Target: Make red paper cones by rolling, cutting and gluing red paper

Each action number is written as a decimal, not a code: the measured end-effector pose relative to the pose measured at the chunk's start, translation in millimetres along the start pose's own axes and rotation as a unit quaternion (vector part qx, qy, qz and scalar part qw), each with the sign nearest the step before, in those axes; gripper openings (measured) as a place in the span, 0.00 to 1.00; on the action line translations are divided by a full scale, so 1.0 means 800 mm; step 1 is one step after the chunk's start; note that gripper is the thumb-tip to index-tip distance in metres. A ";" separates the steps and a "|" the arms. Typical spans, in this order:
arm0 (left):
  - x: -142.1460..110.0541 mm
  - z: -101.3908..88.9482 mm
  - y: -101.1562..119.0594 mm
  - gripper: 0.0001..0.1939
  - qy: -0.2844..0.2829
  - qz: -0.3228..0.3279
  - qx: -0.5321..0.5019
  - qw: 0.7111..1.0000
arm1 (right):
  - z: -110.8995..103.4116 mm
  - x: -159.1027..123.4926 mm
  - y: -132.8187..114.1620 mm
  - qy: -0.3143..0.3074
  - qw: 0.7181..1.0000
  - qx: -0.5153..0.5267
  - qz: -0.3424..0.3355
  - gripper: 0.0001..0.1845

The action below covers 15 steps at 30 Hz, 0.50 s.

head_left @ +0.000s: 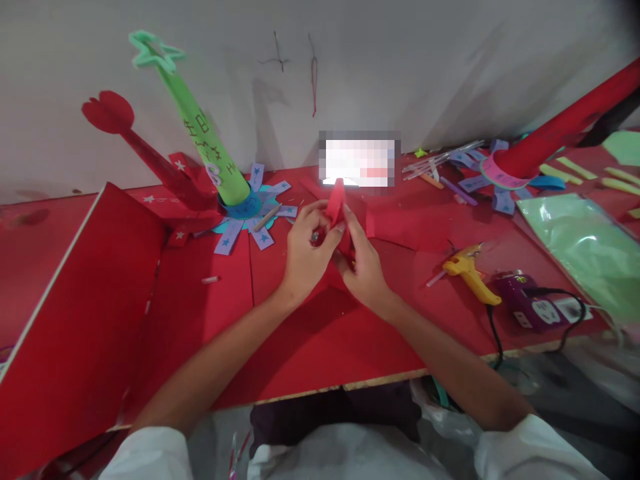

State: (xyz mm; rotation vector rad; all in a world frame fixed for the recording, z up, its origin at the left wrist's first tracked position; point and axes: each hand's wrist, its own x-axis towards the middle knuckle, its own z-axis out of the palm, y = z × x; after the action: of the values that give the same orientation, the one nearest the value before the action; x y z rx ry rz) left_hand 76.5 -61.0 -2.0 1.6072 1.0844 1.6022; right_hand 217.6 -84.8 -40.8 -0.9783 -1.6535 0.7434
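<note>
As left hand (309,250) faces right hand (367,270), red piece (337,200), pinched between

left sleeve (150,455): white, loose, short, straight-hemmed | right sleeve (535,448): white, short, matching, wide at the opening | shirt front (350,455): pale greyish white, lightly rumpled, plain where visible | lap cloth (335,415): very dark, purplish black, garment type unclear | forearms (235,347): bare, slender | hands (306,260): bare, ungloved
</note>
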 end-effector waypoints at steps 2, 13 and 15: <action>-0.002 0.001 -0.001 0.15 0.003 -0.010 0.006 1.000 | 0.004 -0.005 0.000 -0.007 1.000 -0.003 0.001 0.45; 0.010 -0.003 -0.007 0.23 0.046 -0.077 -0.150 0.985 | 0.013 -0.003 -0.010 -0.034 0.959 0.240 0.145 0.33; 0.011 -0.003 -0.005 0.24 0.033 -0.087 -0.177 0.980 | 0.012 0.000 -0.007 -0.055 0.948 0.268 0.164 0.30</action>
State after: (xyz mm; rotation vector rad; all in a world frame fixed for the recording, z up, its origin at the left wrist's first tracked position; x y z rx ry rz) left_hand 73.1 -51.5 -0.8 1.2012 0.8853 1.6314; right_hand 207.4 -87.4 -38.7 -0.8285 -1.2783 1.4087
